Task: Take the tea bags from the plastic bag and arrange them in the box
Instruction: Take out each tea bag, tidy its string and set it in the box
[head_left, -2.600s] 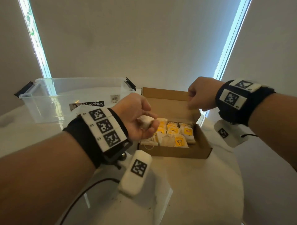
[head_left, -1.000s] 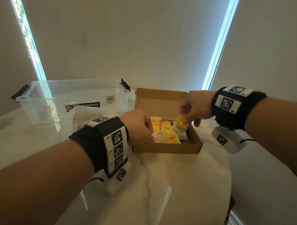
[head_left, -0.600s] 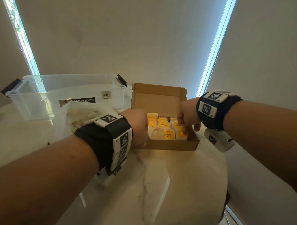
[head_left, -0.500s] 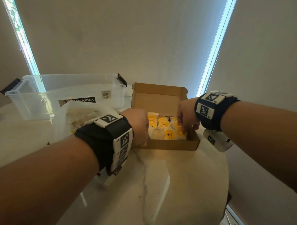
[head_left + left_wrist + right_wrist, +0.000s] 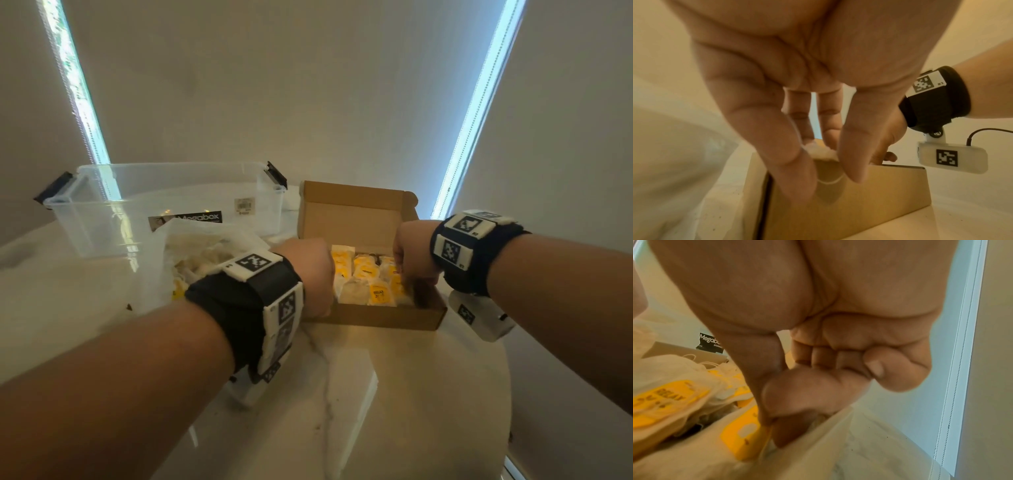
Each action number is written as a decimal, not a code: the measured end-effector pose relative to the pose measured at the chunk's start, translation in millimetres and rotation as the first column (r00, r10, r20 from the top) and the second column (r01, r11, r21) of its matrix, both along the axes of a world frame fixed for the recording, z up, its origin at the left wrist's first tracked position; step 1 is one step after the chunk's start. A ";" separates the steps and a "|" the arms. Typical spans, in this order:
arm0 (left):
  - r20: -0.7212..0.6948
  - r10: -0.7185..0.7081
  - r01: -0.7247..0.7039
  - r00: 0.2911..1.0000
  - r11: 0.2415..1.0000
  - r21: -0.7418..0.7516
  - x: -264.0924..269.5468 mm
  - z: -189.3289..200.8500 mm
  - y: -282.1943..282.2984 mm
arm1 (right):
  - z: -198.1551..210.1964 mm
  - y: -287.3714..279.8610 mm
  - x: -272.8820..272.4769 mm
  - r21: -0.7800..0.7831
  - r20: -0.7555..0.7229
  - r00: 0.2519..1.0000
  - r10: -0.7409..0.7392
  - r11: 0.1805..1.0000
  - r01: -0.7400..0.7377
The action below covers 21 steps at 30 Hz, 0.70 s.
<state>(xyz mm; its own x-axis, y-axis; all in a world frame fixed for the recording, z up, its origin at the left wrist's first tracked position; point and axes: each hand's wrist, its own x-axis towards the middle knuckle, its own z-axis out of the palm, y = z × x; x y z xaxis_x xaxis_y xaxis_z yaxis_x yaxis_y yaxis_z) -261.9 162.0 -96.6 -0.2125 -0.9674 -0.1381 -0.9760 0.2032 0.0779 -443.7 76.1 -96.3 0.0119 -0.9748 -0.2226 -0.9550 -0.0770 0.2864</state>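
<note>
box [image 5: 373, 318] of tea bags [image 5: 364, 274], hands at edges

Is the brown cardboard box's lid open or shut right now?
Open. The brown cardboard box has its lid flap standing upright at the back, and yellow-tagged tea bags show inside.

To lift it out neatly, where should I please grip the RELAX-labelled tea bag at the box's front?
Probably pinch the RELAX tea bag by its exposed upper edge, from above: neighbouring bags and the box wall hem in its sides.
</note>
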 end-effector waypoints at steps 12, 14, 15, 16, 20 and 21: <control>-0.547 0.106 -0.185 0.831 0.978 -0.091 83.5 53.5 14.0 | 87.7 27.6 65.4 -0.243 0.170 0.979 0.109 0.968 -0.066; -0.480 0.157 -0.250 0.863 0.959 -0.136 114.8 58.4 16.0 | 91.8 38.0 99.9 -0.218 0.283 0.939 0.195 0.966 -0.135; -0.438 0.196 -0.279 0.877 0.951 -0.132 128.2 57.0 17.2 | 89.0 43.3 118.5 -0.197 0.346 0.909 0.234 0.965 -0.174; -0.398 0.233 -0.299 0.887 0.947 -0.113 139.5 53.2 17.7 | 83.9 48.2 138.2 -0.172 0.404 0.874 0.269 0.961 -0.216; -0.299 0.322 -0.355 0.898 0.933 -0.064 162.9 33.5 22.1 | 55.0 56.9 202.8 -0.089 0.483 0.810 0.334 0.938 -0.334; -0.275 0.328 -0.358 0.904 0.931 -0.067 165.9 30.2 23.0 | 49.8 56.5 212.0 -0.075 0.455 0.823 0.339 0.936 -0.344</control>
<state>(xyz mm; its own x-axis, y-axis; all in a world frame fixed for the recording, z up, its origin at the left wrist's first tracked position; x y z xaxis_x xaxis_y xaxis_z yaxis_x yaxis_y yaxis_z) -96.0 185.0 -66.4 0.1223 -0.9924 -0.0091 -0.9367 -0.1185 0.3295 -231.7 132.5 -46.5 0.4457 -0.8873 -0.1187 -0.8890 -0.4232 -0.1746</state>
